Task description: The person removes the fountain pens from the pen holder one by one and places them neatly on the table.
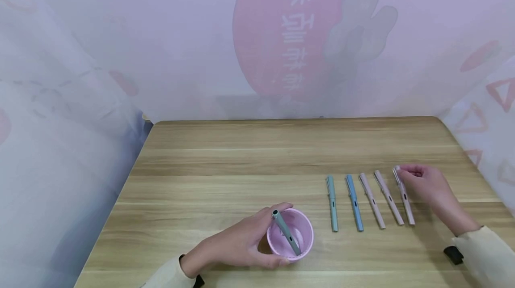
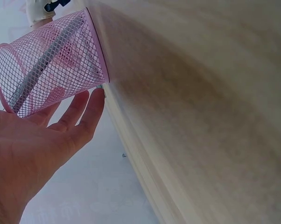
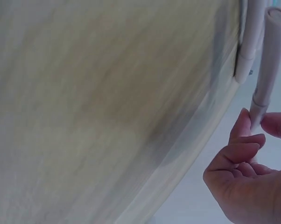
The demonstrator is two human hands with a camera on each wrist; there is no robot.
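Note:
A pink mesh cup (image 1: 290, 233) stands on the wooden table (image 1: 225, 158) with a grey pen (image 1: 285, 232) leaning inside it. My left hand (image 1: 241, 241) wraps round the cup's side; in the left wrist view the cup (image 2: 49, 63) rests against my fingers (image 2: 80, 112). To the right lie several pens in a row: a green pen (image 1: 331, 203), a blue pen (image 1: 354, 203) and three pink ones. My right hand (image 1: 426, 187) pinches the top end of the rightmost pink pen (image 1: 404, 196), seen close as the pen (image 3: 267, 60) between thumb and fingers (image 3: 245, 130).
A printed pale curtain (image 1: 257, 37) hangs behind the table and down both sides. Two more pink pens (image 1: 372, 201) (image 1: 388, 197) lie between the blue pen and the pinched one. The table's left and back parts show bare wood.

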